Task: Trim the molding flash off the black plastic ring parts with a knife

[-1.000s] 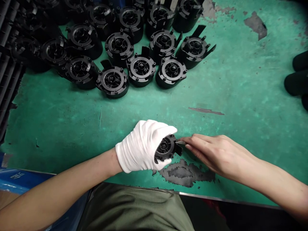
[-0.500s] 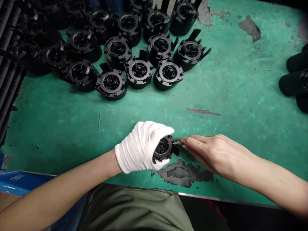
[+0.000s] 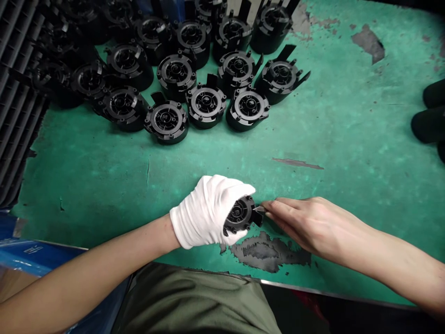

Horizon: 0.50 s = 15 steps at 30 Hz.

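Observation:
My left hand (image 3: 208, 213), in a white glove, is wrapped round a black plastic housing (image 3: 239, 212). The housing's ribbed round end, with its small posts and tabs, faces up and to the right. My bare right hand (image 3: 306, 220) pinches a small pointed metal blade (image 3: 259, 209). The blade's tip reaches the right rim of the housing, by a protruding tab. Most of the blade is hidden inside my fingers, and the glove covers the housing's left side.
Several similar black housings (image 3: 206, 102) stand grouped at the back left of the green tabletop (image 3: 222, 157). Dark cylinders (image 3: 431, 125) lie at the right edge. A black slatted rack (image 3: 19, 102) is at far left, above blue plastic wrapping (image 3: 31, 255).
The view has shifted slightly, so the scene sits a little farther right. The blade's tip now lies farther over the housing's rim. Both hands keep their holds.

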Motion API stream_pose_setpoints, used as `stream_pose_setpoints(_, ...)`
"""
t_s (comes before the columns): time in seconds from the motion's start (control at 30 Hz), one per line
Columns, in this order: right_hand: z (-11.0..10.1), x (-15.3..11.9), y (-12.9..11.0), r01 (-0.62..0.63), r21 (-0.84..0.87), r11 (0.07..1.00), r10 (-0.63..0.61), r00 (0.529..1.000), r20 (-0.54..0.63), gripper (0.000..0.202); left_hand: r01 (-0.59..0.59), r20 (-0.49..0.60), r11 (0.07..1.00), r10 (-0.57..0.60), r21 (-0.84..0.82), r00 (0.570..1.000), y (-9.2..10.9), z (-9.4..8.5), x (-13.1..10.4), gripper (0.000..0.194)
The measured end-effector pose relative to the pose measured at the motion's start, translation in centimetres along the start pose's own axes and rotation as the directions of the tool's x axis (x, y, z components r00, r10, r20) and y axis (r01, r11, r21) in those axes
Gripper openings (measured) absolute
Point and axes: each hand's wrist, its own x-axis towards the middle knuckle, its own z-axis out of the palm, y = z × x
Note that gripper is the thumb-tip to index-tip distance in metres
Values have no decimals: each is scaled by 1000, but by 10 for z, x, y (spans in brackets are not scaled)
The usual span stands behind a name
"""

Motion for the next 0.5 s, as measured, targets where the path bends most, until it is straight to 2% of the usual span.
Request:
stream_pose_setpoints(0.1, -3, 2, -1, 93, -10, 996, -92, 993, 74, 35, 15, 12, 1000, -15, -17, 1000, -1, 0, 1, 61)
stream_pose_setpoints(0.2, -5, 0, -2, 97, -32, 995, -97, 995, 23, 27, 11, 20, 1000, -10, -26, 1000, -1, -1, 2, 61)
stream_pose_setpoints(0.33, -4, -7, -2, 72, -69, 995, -79, 992, -102, 15, 9, 30, 1000, -8, -29, 1000, -1, -2, 2, 61)
stream_pose_setpoints(0.5, 1, -10, -6, 150, -155, 976, -168, 980, -111, 26, 5, 20, 1000, -4, -9, 1000, -1, -1, -1, 64)
